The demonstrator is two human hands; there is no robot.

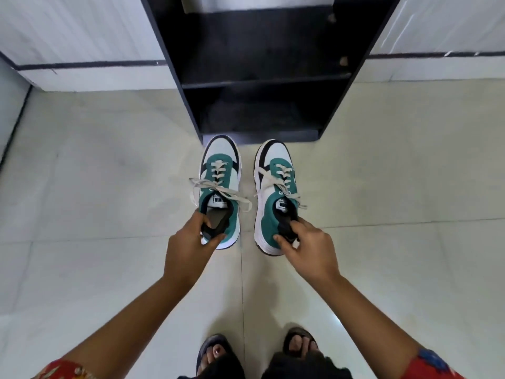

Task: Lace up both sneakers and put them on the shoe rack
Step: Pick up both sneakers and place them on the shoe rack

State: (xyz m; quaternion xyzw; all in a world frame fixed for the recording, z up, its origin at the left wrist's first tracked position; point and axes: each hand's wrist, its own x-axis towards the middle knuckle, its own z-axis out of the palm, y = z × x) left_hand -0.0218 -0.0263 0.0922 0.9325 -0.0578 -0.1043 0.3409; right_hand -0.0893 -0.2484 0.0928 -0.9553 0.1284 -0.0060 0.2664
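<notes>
Two green, white and black sneakers with tied off-white laces point toward the black shoe rack (262,83). My left hand (188,250) grips the heel collar of the left sneaker (220,170), thumb outside and fingers inside the opening. My right hand (308,250) pinches the heel collar of the right sneaker (276,220) the same way. Both toes sit just in front of the rack's bottom edge. Whether the soles touch the floor I cannot tell.
The rack stands against a white wall with a dark stripe (82,64) and shows two dark shelves. Pale floor tiles (95,214) spread on both sides. My sandalled feet (216,354) are at the bottom of the view.
</notes>
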